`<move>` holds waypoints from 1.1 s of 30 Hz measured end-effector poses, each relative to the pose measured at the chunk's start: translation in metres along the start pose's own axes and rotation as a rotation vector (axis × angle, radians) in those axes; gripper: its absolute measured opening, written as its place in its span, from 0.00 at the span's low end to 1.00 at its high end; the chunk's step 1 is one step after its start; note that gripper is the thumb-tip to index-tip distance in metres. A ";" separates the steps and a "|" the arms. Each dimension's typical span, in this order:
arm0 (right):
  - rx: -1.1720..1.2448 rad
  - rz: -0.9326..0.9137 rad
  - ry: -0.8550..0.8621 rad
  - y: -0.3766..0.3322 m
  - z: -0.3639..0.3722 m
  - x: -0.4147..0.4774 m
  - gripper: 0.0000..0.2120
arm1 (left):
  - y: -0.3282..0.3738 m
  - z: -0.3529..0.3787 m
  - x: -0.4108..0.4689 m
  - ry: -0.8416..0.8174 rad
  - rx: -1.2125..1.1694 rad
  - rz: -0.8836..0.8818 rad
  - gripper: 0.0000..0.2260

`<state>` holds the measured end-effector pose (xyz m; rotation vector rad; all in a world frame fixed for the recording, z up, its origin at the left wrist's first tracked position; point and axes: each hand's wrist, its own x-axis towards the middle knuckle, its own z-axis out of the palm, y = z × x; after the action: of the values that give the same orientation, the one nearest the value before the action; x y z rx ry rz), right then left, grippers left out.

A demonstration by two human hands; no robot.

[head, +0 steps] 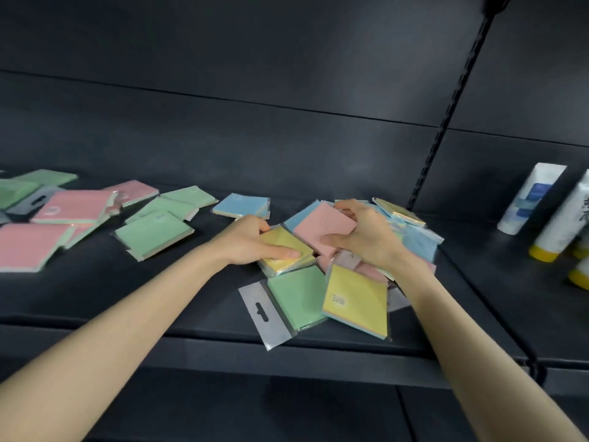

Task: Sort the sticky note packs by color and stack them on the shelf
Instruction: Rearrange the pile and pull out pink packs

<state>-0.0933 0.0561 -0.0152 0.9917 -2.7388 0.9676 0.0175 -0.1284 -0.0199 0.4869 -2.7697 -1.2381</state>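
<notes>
Mixed pile [414, 240] on shelf [159, 298]
Left hand [245, 240] grips yellow pack [283, 245], right hand [366, 240] pink pack [325, 229] — green pack [296, 295] at near edge

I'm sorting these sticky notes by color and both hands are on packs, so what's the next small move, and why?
Probably lift the pink pack that your right hand grips off the mixed pile and carry it to the pink packs at the left of the shelf. Your left hand holds a yellow pack, and no yellow group shows yet.
</notes>
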 end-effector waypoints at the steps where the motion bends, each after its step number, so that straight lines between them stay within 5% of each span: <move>1: 0.027 -0.006 0.014 0.001 0.001 -0.001 0.32 | 0.000 0.002 -0.001 0.020 -0.025 -0.010 0.27; 6: 0.207 -0.018 0.076 0.007 0.002 -0.005 0.33 | -0.003 0.008 -0.003 0.151 -0.172 -0.045 0.26; 13: 0.286 -0.001 0.140 0.007 0.001 -0.005 0.35 | -0.002 0.011 -0.008 0.375 -0.239 0.120 0.26; 33: 0.533 -0.151 0.338 -0.016 -0.012 -0.013 0.15 | -0.001 0.000 -0.032 0.413 -0.741 0.177 0.08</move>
<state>-0.0751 0.0610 -0.0007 0.9618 -2.1392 1.7023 0.0478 -0.1193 -0.0185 0.3571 -1.8016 -1.7337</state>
